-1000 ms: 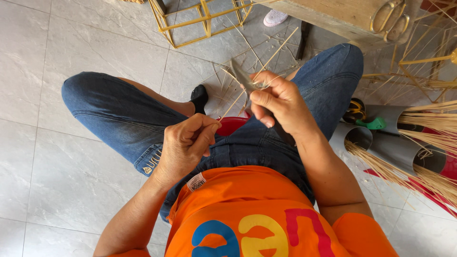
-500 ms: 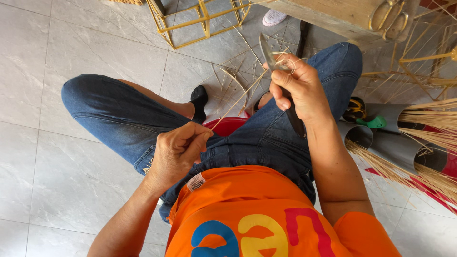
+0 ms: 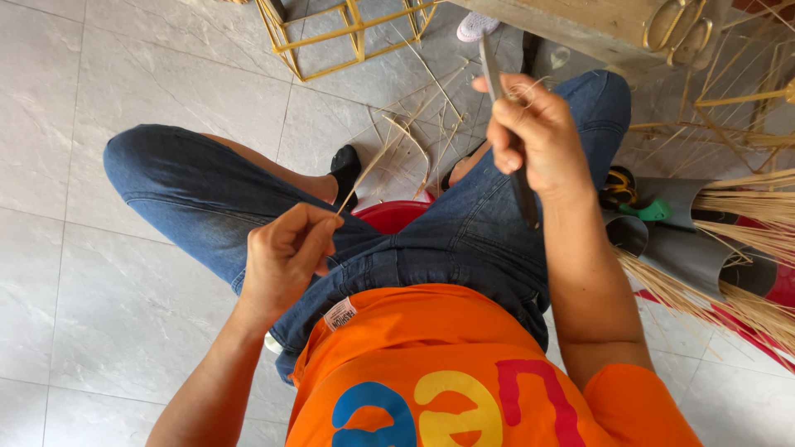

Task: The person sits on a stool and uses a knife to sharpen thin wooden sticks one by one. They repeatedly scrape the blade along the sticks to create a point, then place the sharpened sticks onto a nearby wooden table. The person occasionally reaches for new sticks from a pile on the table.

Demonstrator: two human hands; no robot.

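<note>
I sit low over a tiled floor in jeans and an orange shirt. My left hand [image 3: 281, 257] pinches the near end of a thin bamboo strip [image 3: 364, 175] that slants up and to the right over my knee. My right hand [image 3: 530, 136] is raised higher on the right, closed around a long dark knife [image 3: 505, 116]; its blade points up past my fingers and its handle runs down along my wrist. A fine curl of shaving clings at my right fingertips. The two hands are well apart.
A red stool edge [image 3: 389, 217] shows between my legs. Loose bamboo slivers [image 3: 431, 124] litter the floor ahead. A yellow frame [image 3: 348, 33] stands at the top. Grey tubes holding bundled sticks [image 3: 712, 248] lie to the right, below a wooden bench [image 3: 596, 25].
My right hand has swept the knife up and away to the right, off the strip. My left hand has stayed low, still pinching the strip's end.
</note>
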